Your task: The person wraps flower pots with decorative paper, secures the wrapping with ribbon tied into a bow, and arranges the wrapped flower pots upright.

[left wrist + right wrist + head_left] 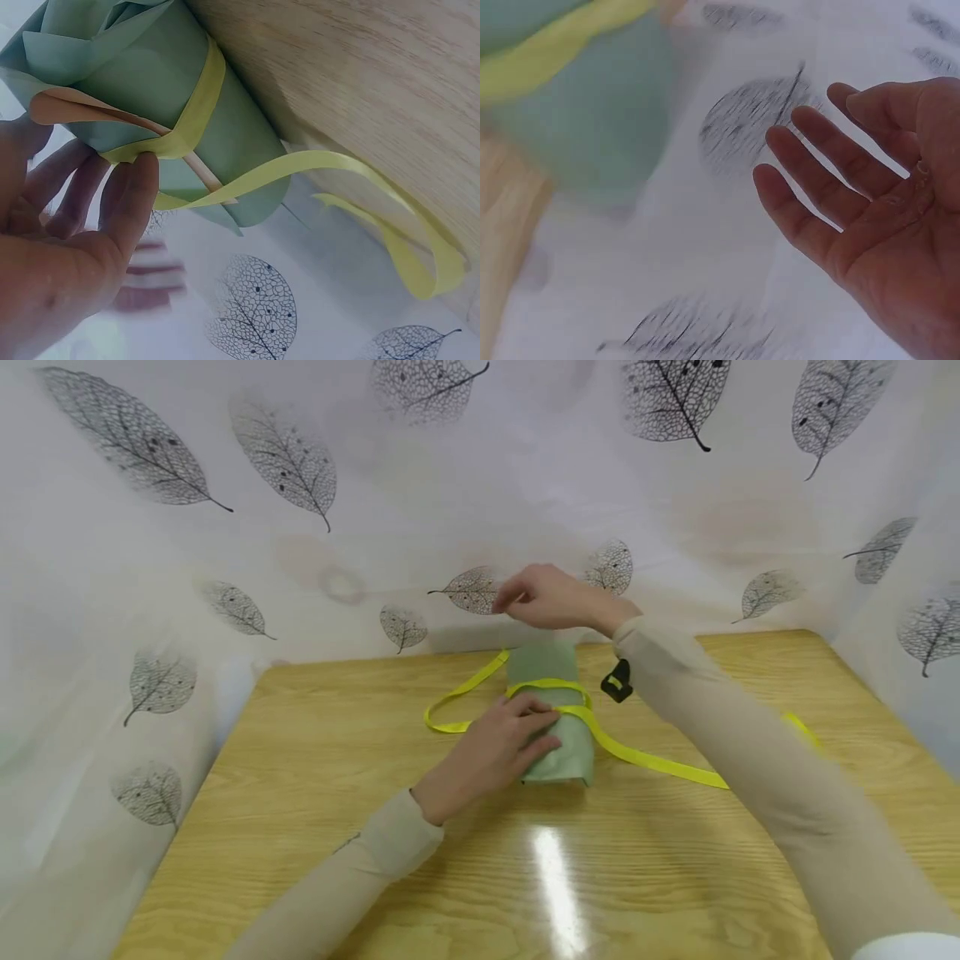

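A pale green wrapped bundle point(558, 752) lies on the wooden table, with a yellow ribbon point(652, 762) passing across it. My left hand point(498, 747) rests on the bundle's near left part, its fingertips at the ribbon. Tucked along the wrapping in the left wrist view is a flat brown wooden piece with a rounded end, like a spoon point(64, 109); the ribbon crosses it beside my fingertips. My right hand point(551, 596) is raised above the bundle's far end, fingers loosely bent and nothing in them in the right wrist view.
A small black buckle-like object point(617, 682) is by my right sleeve. Ribbon loops left of the bundle, and its other length runs right under my right forearm. Behind the table point(337, 793) hangs a white leaf-print cloth point(480, 485), which also borders both sides.
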Action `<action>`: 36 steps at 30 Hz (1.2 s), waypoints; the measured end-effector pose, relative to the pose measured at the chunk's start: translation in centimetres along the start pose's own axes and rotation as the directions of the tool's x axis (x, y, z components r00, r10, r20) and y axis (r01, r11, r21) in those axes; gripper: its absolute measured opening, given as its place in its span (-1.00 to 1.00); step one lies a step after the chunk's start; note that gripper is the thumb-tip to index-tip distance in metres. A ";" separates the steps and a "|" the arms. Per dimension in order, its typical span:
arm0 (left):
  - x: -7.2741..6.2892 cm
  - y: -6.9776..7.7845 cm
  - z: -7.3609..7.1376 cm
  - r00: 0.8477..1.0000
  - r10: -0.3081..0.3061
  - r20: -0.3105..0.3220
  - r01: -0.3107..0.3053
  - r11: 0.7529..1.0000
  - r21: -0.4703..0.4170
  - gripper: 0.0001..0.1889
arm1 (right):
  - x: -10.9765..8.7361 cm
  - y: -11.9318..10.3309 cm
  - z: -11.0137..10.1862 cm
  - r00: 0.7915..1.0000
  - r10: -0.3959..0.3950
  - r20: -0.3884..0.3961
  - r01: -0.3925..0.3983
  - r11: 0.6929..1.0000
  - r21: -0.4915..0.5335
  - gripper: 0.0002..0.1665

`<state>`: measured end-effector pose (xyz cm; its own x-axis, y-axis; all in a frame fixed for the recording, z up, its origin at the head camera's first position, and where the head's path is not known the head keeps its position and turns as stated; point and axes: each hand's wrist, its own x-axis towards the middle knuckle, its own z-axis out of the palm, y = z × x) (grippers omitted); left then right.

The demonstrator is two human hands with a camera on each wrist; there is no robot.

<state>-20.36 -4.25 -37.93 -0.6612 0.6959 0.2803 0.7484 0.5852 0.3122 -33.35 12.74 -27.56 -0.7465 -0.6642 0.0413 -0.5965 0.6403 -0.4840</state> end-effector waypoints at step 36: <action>-0.4 -0.3 -0.1 0.987 -0.125 -0.097 0.099 0.967 -0.235 -0.67 | -13.4 1.9 9.1 0.932 -0.288 -0.219 0.259 0.954 -0.150 -0.73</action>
<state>-20.33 -4.75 -38.09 -0.7516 0.5738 0.3253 0.6453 0.5373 0.5430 -21.79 19.31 -36.93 -0.5888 -0.7189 0.3696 -0.8070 0.4967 -0.3195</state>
